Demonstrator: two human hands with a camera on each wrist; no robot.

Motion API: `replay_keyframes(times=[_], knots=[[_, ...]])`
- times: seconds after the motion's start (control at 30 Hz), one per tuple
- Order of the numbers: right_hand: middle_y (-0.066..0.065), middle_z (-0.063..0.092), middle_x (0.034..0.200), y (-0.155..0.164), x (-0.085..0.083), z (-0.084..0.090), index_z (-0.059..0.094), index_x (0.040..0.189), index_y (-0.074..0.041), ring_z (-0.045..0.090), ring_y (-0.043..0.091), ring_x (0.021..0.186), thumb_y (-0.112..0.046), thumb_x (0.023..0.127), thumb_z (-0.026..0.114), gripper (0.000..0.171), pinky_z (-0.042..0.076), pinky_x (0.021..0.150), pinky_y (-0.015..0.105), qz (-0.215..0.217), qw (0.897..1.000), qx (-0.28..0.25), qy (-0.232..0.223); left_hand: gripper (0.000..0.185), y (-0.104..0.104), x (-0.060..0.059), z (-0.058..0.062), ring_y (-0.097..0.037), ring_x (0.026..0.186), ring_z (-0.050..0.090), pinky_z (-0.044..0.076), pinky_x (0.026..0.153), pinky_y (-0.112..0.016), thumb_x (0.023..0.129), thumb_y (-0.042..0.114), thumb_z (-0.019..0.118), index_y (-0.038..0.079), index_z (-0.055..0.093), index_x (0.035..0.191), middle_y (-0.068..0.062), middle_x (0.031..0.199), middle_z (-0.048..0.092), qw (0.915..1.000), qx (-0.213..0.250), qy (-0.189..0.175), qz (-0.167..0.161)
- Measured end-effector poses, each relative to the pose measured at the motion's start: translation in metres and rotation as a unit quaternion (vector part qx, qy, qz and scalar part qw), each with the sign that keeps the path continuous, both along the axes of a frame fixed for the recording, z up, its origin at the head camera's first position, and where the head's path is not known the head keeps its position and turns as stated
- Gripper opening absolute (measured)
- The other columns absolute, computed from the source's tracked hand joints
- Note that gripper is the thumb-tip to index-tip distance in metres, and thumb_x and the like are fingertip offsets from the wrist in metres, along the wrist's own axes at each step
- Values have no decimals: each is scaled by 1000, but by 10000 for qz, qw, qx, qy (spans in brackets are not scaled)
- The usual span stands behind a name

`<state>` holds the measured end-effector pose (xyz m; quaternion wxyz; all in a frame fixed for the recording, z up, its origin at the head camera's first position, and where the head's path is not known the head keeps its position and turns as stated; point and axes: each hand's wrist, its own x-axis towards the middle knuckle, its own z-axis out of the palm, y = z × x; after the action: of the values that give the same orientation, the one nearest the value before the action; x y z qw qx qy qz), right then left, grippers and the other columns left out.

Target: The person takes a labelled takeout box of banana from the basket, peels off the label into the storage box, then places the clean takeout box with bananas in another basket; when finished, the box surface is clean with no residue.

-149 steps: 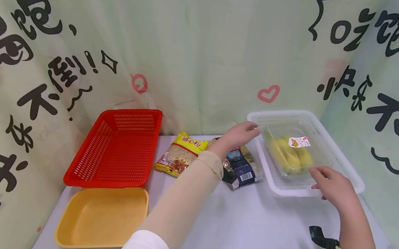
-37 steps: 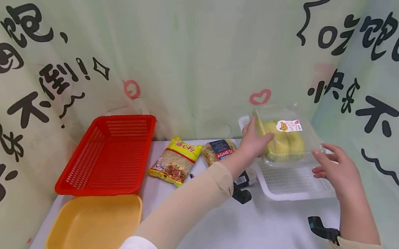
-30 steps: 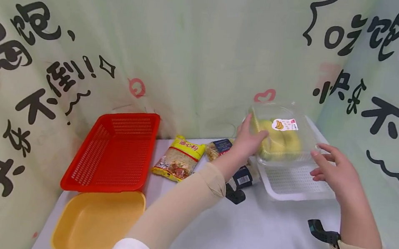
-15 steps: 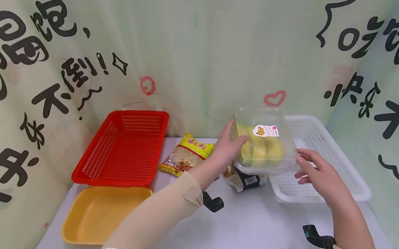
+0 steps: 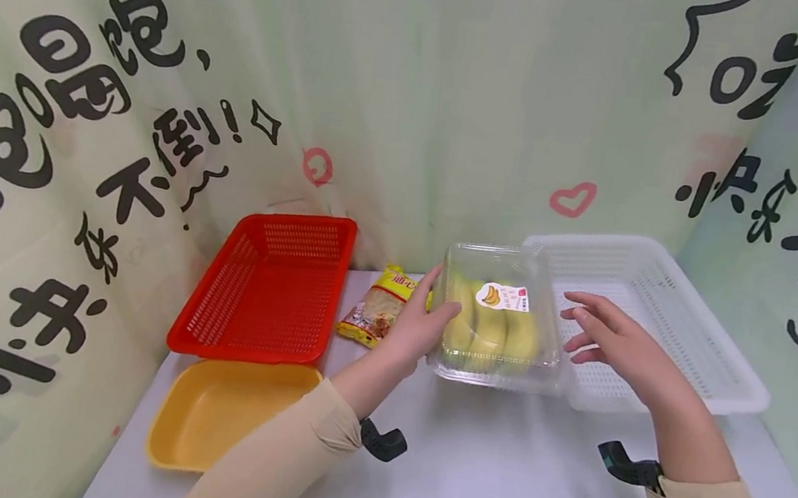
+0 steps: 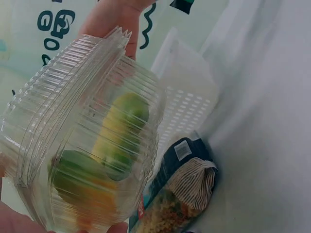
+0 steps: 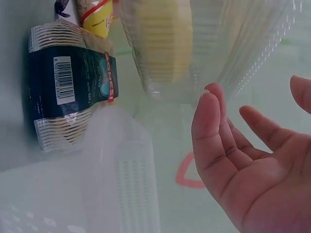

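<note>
- Left hand [image 5: 417,325] grips the left side of the box [image 5: 509,299], held aloft.
- Right hand [image 5: 621,346], fingers apart, holds nothing.
- Lifting looks done; setting down remains.

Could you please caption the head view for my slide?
Left hand holding a clear box of yellow fruit, right hand open nearby.

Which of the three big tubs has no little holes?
The yellow tub, on the near side of the red basket: its sides look solid, while that one and the white basket are full of holes.
</note>
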<state>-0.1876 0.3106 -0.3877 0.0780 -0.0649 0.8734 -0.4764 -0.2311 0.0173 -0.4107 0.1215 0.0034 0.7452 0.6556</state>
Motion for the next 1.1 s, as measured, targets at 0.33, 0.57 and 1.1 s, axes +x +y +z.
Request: replay_keyframes(times=[0.33, 0.57, 1.1], knots=[[21, 40, 149, -17, -40, 2, 26, 156, -15, 62, 35, 114, -48, 104, 40, 63, 58, 89, 34, 329, 9986, -146, -375, 64, -35, 25, -8, -29, 122, 55, 51, 99, -48, 95, 35, 62, 53, 31, 148, -3, 153, 40, 9999, -54, -75, 68], [19, 26, 158, -31, -68, 0, 21, 157, -16, 51, 41, 128, -53, 102, 41, 69, 54, 98, 48, 865, 9878, -741, -1058, 65, -47, 42, -13, -26, 129, 51, 48, 106, -46, 95, 35, 62, 50, 30, 149, -2, 153, 39, 9996, 161, -199, 81], [19, 45, 145, -55, -96, -14, 34, 150, -15, 60, 34, 118, -50, 103, 40, 60, 55, 93, 53, 1509, 9545, -1241, -2253, 64, -61, 62, -15, -21, 102, 64, 58, 80, -34, 96, 35, 62, 49, 29, 149, -6, 151, 40, 9991, 358, -158, -172]])
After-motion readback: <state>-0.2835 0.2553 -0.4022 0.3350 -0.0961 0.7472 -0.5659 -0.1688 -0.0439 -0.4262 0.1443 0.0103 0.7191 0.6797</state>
